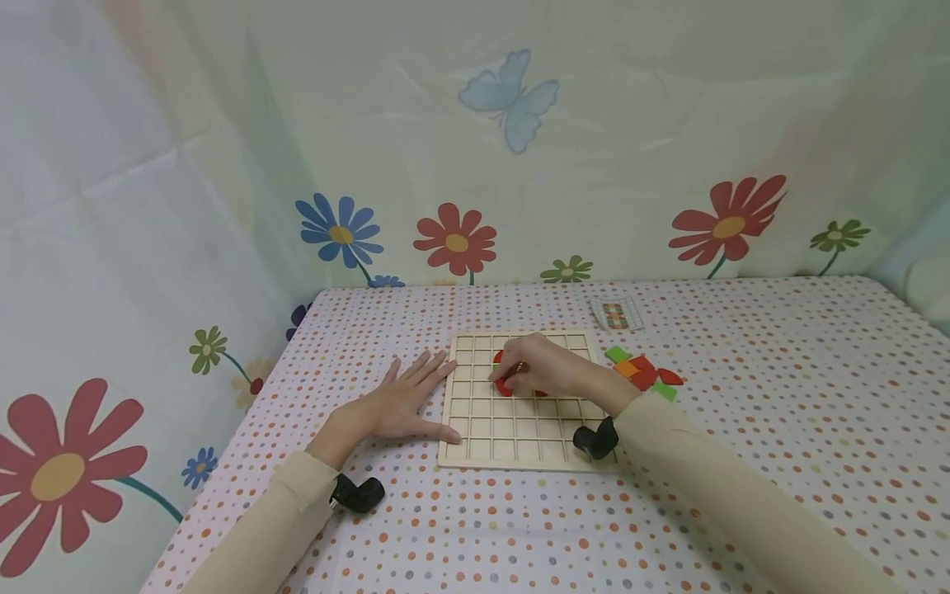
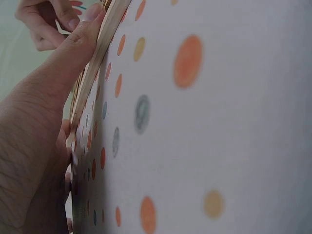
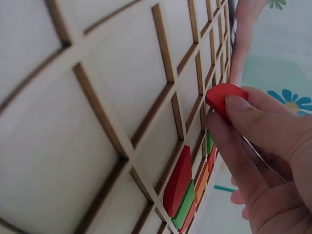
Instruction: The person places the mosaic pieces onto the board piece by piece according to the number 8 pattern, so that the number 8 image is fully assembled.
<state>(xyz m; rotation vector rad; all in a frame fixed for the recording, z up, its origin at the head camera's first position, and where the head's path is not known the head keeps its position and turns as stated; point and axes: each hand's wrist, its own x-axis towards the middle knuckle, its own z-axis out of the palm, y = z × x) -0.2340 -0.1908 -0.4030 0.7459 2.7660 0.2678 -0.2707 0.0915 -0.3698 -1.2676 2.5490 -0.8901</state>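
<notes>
A wooden grid board [image 1: 478, 452] lies flat on the dotted tablecloth. Over its middle, my right hand [image 1: 545, 367] pinches a red wooden piece with one rounded edge [image 3: 226, 95] between thumb and fingers. In the right wrist view, another red rounded piece [image 3: 178, 183], a green piece [image 3: 184, 204] and an orange piece [image 3: 201, 184] sit in nearby cells; in the head view the right hand mostly hides them. My left hand [image 1: 408, 403] rests at the board's left edge, fingers spread and straight. Its thumb lies on the board's rim [image 2: 92, 66] in the left wrist view.
Just right of the board is a loose pile of pieces: red squares [image 1: 644, 378], an orange square [image 1: 627, 369], green pieces [image 1: 617, 354] and a red rounded piece [image 1: 670, 377]. A small printed pattern card [image 1: 618, 314] lies behind the pile. Flower-printed cloth [image 1: 416, 124] hangs behind the table.
</notes>
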